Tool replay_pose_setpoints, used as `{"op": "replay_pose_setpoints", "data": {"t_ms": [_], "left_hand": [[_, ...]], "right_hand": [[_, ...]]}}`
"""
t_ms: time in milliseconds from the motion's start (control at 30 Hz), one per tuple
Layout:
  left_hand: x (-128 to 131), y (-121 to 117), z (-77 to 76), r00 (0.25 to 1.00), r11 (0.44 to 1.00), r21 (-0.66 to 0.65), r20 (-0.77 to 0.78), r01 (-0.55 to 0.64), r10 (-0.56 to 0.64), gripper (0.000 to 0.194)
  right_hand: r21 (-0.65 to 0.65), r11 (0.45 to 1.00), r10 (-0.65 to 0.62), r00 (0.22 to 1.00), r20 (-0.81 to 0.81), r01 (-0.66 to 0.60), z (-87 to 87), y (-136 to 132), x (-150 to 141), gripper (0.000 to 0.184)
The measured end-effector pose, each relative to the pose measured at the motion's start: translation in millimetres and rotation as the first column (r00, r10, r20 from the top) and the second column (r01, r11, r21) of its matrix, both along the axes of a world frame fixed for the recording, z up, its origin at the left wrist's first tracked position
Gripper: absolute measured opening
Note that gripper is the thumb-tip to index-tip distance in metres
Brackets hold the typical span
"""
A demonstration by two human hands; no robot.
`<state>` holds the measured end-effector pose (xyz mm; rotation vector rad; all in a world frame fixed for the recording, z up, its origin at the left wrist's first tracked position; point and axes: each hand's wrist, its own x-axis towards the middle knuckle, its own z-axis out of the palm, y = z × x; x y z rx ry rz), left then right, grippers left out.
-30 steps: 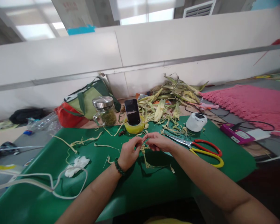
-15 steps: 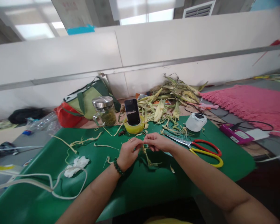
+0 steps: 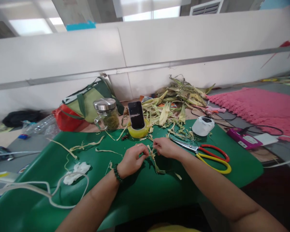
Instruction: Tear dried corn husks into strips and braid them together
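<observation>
Over the middle of the green mat (image 3: 145, 193), my left hand (image 3: 133, 160) pinches a small twisted piece of corn husk (image 3: 152, 155) between thumb and fingertips. A thin tail of the husk hangs down toward the mat. On the other side of it, my right hand (image 3: 164, 147) has its fingers pressed together close to the husk's upper end; what lies in them is too small to make out. Scissors (image 3: 195, 149) with one red and one yellow handle lie spread beside my right forearm. A loose husk scrap (image 3: 178, 176) rests below my right wrist.
A phone (image 3: 136, 115) leans in a yellow tape roll (image 3: 138, 132). Behind are a glass jar (image 3: 108, 117), a green bag (image 3: 84, 103) and a husk pile (image 3: 181, 93). A white device (image 3: 203, 126) stands right; a white cable (image 3: 48, 193) and crumpled tissue (image 3: 76, 173) lie left.
My hands have moved slightly apart, the right one rising a little and the left shifting left. More of the twisted husk now shows between them.
</observation>
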<state>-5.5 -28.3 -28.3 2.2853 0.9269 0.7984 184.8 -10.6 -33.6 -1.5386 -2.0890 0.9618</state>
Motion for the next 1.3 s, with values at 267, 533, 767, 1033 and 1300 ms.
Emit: {"op": "replay_pose_setpoints", "data": {"t_ms": [267, 533, 767, 1033, 1300], "left_hand": [[5, 0, 6.8, 0.855, 0.857, -0.499, 0.493, 0.129, 0.158, 0.024], [7, -2, 7.2, 0.816, 0.868, -0.488, 0.535, 0.087, 0.219, 0.031], [14, -7, 7.5, 0.834, 0.886, -0.439, 0.537, 0.147, 0.128, 0.035], [12, -10, 0.6, 0.87, 0.929, -0.369, 0.458, 0.001, 0.181, 0.03], [13, -12, 1.1, 0.888, 0.928, -0.371, 0.418, -0.026, 0.192, 0.028]], "right_hand": [[0.006, 0.999, -0.033, 0.904, -0.426, 0.039, -0.2, -1, -1, 0.018], [-0.335, 0.91, -0.237, 0.357, -0.904, -0.244, 2.7, -7, -10, 0.025], [-0.383, 0.841, -0.294, 0.271, -0.916, -0.382, 1.2, -4, -12, 0.029], [-0.428, 0.87, -0.311, 0.401, -0.862, -0.244, 2.7, -12, -15, 0.041], [-0.444, 0.869, -0.324, 0.428, -0.843, -0.216, 1.8, -11, -14, 0.041]]}}
